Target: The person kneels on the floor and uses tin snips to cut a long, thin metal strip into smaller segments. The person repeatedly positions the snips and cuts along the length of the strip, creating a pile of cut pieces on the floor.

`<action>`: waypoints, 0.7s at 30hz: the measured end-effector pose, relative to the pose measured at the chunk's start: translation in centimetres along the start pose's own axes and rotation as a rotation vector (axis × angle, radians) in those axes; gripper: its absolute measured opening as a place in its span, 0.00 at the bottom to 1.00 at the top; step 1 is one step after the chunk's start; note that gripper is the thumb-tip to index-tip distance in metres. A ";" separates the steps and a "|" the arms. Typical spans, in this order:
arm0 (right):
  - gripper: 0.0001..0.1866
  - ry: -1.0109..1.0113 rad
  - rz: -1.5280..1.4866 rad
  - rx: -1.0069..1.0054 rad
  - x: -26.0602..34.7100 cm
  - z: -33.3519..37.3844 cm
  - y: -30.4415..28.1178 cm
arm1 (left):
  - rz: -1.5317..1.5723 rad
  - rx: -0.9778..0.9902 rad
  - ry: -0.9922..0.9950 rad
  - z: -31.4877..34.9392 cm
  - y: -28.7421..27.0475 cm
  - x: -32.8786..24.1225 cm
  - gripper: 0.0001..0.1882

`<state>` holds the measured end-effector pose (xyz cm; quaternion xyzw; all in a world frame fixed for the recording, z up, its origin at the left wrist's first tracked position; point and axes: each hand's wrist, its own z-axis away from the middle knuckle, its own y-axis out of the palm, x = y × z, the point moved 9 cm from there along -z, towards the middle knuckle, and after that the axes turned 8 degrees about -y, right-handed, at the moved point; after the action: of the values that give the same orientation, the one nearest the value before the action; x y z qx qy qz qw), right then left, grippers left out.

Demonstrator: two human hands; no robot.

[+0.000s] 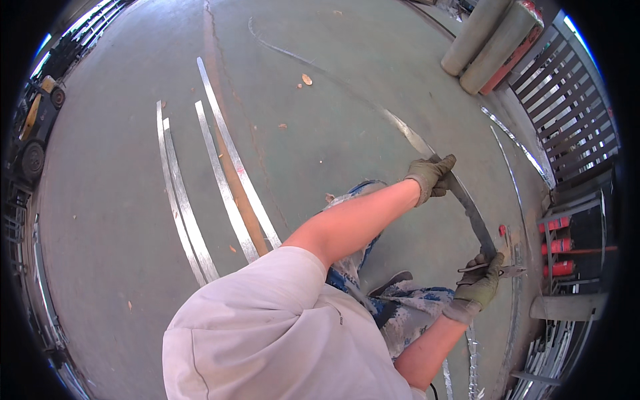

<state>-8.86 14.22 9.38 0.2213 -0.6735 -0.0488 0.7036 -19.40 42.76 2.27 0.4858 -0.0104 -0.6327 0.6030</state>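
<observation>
Left hand [433,177] closes on a dark metal strip [474,213], which runs between both hands; the right hand [481,287] grips its nearer part and a plier-like tool [512,271]. This piece seems unfinished (so I judge), and four flat strips [223,179] on the floor [127,167] perhaps wait.

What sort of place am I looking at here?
Probably a metalworking shop or warehouse: long silvery metal strips lie on the floor, two large grey cylinders are at the upper right, and slatted metalwork is beside them.
</observation>
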 end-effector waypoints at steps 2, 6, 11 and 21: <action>0.17 0.035 -0.009 -0.011 -0.6 0.2 -1.1 | -0.048 -0.032 -0.029 -0.1 0.1 1.0 0.23; 0.17 0.084 0.000 -0.039 -2.0 0.1 -3.8 | -0.034 0.021 -0.078 -0.7 0.7 2.8 0.23; 0.17 0.119 -0.014 -0.048 -3.1 0.6 -3.9 | -0.070 -0.089 -0.148 -3.0 -0.5 4.4 0.22; 0.19 0.258 0.150 -0.061 -6.3 6.3 -0.1 | -0.357 -0.207 -0.446 -9.1 -4.2 8.7 0.19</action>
<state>-15.55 14.91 3.49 0.1534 -0.5902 0.0124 0.7925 -15.12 42.44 -10.27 0.2647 0.0076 -0.8176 0.5113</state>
